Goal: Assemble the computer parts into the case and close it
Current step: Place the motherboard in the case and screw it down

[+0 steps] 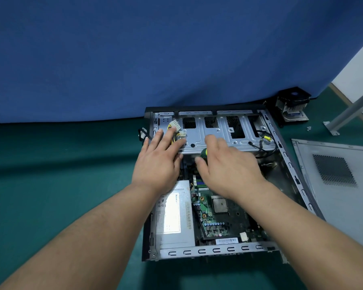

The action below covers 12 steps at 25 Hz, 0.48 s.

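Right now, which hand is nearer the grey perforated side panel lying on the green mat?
Right. The right hand is over the case, just left of the side panel; the left hand is farther left.

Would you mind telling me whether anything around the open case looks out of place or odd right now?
Mostly unfinished rather than damaged. The CPU cooler sits outside the computer case, behind its far right corner, while the processor lies bare on the motherboard. The side panel lies off to the right, and a white power connector hangs loose.
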Tool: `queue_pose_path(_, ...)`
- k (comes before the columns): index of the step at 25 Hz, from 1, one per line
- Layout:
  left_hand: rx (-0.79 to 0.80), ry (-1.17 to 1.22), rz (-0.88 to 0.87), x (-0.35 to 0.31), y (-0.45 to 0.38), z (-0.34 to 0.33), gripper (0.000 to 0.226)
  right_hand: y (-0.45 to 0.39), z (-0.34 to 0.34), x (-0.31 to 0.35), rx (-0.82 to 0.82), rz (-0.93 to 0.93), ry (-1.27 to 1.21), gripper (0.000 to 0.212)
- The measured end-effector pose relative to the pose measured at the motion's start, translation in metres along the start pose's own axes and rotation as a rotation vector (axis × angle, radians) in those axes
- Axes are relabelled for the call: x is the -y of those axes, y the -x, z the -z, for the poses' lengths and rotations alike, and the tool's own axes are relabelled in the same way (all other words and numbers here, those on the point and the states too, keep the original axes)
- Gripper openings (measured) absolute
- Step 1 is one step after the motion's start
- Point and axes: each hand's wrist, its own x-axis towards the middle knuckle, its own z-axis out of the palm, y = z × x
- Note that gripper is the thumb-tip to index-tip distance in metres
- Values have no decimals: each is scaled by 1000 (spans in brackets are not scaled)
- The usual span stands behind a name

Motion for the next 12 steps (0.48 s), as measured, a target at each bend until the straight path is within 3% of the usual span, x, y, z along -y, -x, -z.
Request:
queue_pose_path(3, -2, -3, 1, 1, -1, 1, 46, -1, 3, -5, 35, 116, -38, 27)
queue_pose_path(6, 0, -4, 1, -1, 0, 0, 46, -5, 3, -3, -51, -10, 123, 40)
queue_pose_path(8, 3, -7, 2, -1, 0, 0, 46, -6, 5, -2, -17, -15, 66, 43)
queue_pose_path(12, 5, -6, 7, -1, -1, 1, 46, -7, 8, -2, 51, 133, -7, 25)
